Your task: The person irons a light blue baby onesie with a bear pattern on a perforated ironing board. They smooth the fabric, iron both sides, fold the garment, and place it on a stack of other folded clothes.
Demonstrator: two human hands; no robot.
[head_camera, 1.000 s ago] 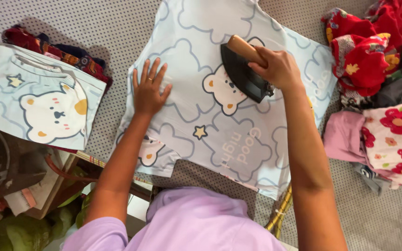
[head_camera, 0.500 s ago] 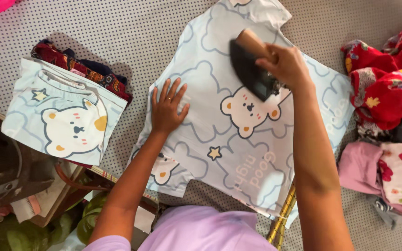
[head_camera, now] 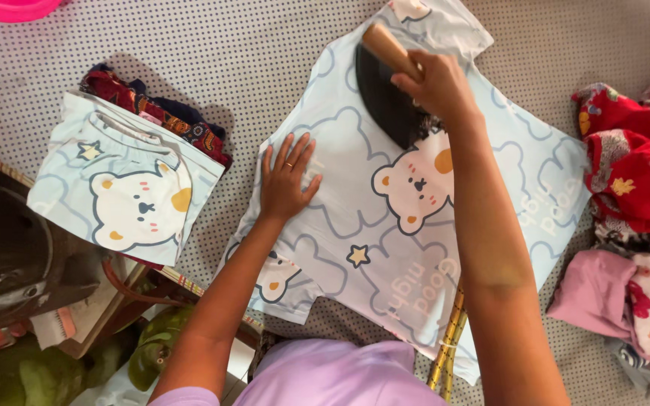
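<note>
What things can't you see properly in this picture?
Head view:
- Iron: its flat underside faces the shirt; the right hand covers part of the handle.
- Shirt's lower edge: behind the person's purple top.
- Clothes pile: cut by the right edge.
- Cloth under the left hand: covered.

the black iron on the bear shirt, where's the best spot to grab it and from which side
Grip the iron by its wooden handle, coming from above. The handle runs along the top of the dark body, raised clear of the sole, and the right hand already wraps it that way. The sole lies flat on the light blue shirt, so the sides and underside are probably poor places to hold.
</note>
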